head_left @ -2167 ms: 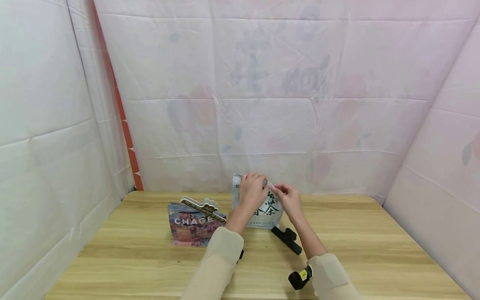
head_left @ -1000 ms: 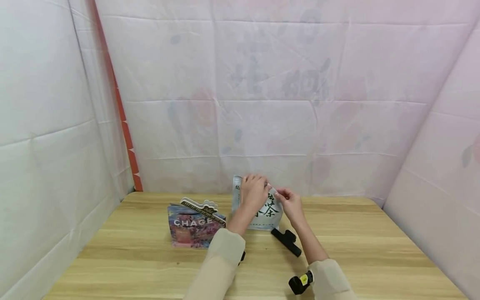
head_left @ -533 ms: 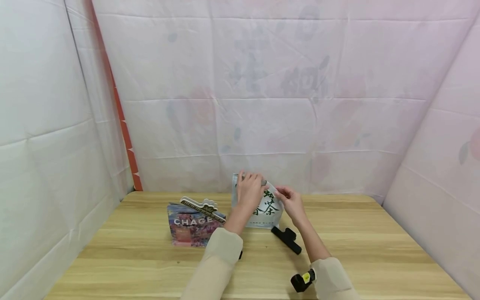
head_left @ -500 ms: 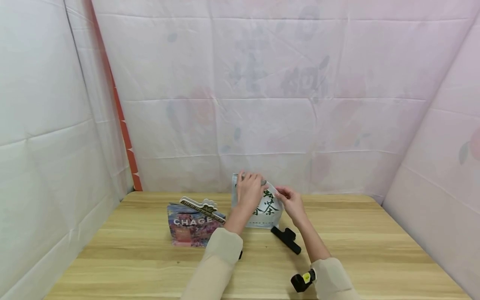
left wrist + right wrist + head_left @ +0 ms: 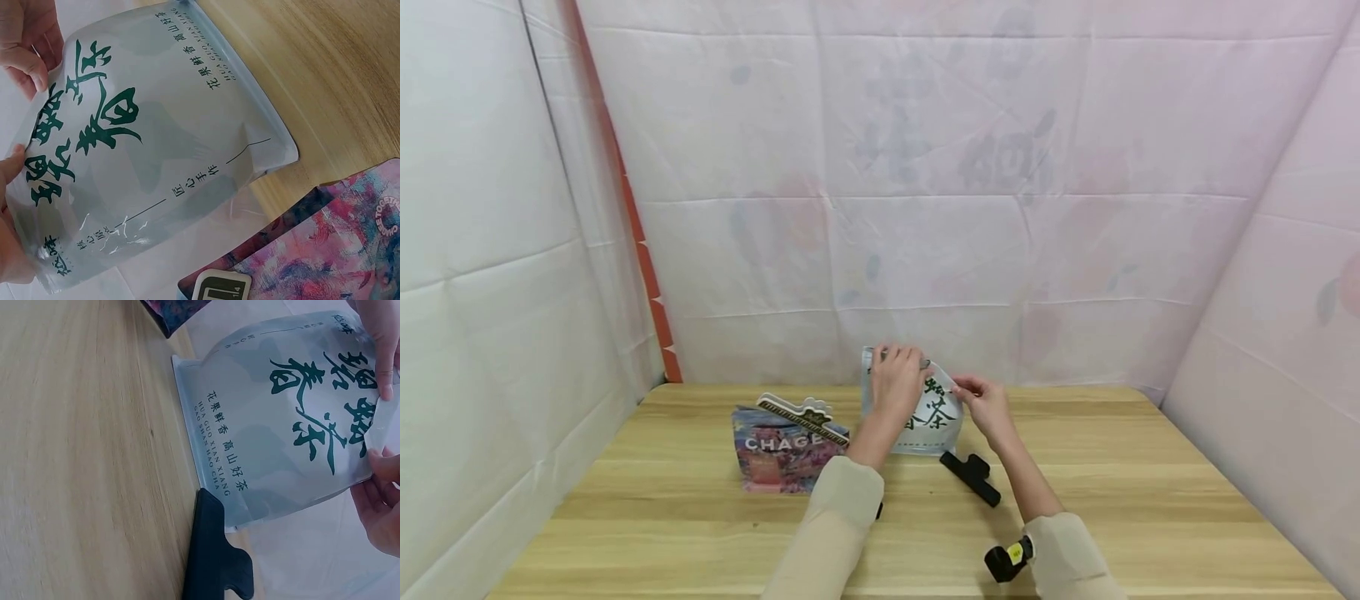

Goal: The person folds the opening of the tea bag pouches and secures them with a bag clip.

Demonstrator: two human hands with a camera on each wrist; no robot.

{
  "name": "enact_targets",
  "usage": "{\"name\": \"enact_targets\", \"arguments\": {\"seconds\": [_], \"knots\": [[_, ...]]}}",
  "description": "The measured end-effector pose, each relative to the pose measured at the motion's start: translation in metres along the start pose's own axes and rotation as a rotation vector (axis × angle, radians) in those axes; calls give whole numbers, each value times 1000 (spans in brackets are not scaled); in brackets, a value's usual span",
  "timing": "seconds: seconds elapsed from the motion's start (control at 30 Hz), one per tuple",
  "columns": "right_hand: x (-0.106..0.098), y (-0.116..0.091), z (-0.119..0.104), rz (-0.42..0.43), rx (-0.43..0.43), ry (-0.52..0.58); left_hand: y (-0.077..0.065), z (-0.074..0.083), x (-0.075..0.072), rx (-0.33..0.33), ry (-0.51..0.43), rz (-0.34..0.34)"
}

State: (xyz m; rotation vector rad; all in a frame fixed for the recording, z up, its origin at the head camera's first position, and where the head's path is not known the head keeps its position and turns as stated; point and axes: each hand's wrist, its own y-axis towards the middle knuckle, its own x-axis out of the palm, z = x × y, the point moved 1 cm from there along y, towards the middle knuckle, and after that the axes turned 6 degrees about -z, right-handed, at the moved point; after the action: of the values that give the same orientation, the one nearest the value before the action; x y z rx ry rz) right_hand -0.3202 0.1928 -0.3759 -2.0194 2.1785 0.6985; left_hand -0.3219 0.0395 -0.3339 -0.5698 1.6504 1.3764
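Note:
In the head view a pale silver-green tea bag [image 5: 936,425] with green characters stands on the table near the back wall. My left hand [image 5: 897,385] grips its top edge, thumb in front, as the right wrist view also shows. On the bag's upper right edge my right hand [image 5: 987,407] pinches with thumb and fingers; the top edge slopes down there. In the right wrist view the right thumb [image 5: 382,465] lies on the bag's front. A black bag clip [image 5: 972,477] lies on the table just in front of the bag's lower right corner.
Left of the bag stands a colourful pouch [image 5: 790,467] marked "CHAGE", with a decorated clip [image 5: 805,417] slanting across its top. A small black thing [image 5: 879,510] is mostly hidden by my left sleeve. Behind the wooden table [image 5: 1150,500] hangs a white cloth wall [image 5: 925,275].
My right fingers have shifted slightly down and right along the bag's edge, showing more of its lettering. The left hand stays on the top, its fingers slightly more spread. Pouch and clips stay put.

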Motion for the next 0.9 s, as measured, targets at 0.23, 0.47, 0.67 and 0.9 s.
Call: {"name": "enact_targets", "arguments": {"seconds": [0.23, 0.47, 0.67, 0.9], "knots": [[-6, -2, -4, -55, -80, -66, -1, -1, 0, 13, -3, 1], [-24, -9, -4, -148, -215, -211, -1, -1, -1, 5, -8, -13], [-35, -24, 2, -275, -156, -496, -1, -2, -1, -8, -9, -28], [-27, -40, 20, -446, 22, -835, -1, -1, 0, -8, -19, -20]]}}
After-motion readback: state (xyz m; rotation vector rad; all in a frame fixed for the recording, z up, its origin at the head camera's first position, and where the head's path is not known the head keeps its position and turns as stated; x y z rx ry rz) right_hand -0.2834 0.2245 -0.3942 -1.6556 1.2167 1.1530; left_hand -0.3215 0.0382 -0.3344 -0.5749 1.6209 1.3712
